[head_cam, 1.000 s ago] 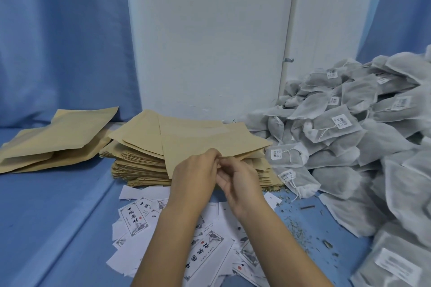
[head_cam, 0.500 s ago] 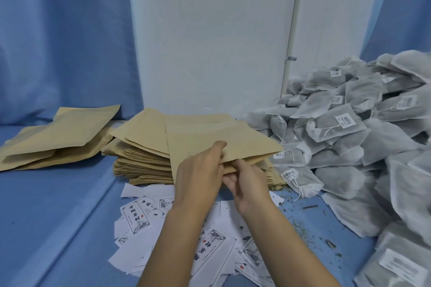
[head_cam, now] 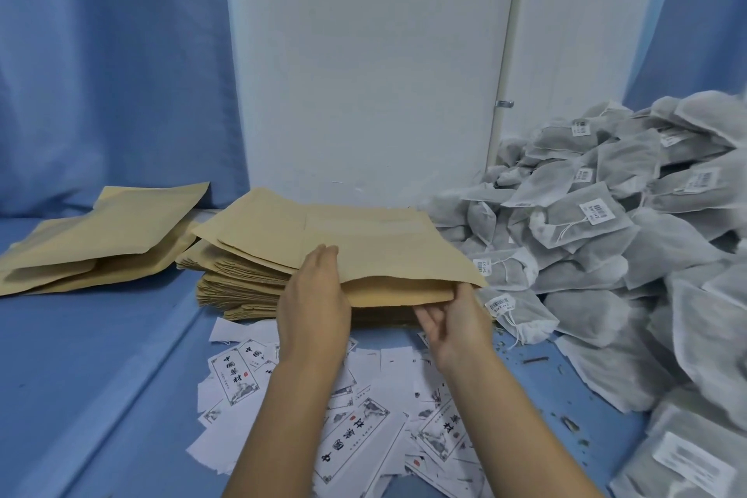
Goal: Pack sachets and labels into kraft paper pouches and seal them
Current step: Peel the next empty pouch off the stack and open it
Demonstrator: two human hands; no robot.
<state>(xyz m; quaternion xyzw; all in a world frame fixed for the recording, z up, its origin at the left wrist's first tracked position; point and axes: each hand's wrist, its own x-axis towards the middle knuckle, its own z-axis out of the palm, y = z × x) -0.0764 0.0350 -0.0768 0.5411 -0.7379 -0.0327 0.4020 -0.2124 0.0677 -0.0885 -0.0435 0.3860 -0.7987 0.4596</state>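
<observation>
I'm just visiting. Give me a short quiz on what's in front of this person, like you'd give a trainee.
1. True or false: the sachets are heaped on the person's right.
2. What lies under the forearms? A labels, B sachets, C scissors.
3. Fill in: the left hand and right hand both touch the top ____ of the stack.
Key: 1 true. 2 A. 3 pouch.

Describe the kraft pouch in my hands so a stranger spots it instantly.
Before the white wall panel stands a pile of flat brown kraft paper pouches. Take its topmost pouch, held by the left hand and right hand. Unlike the others, its near mouth gapes open.
</observation>
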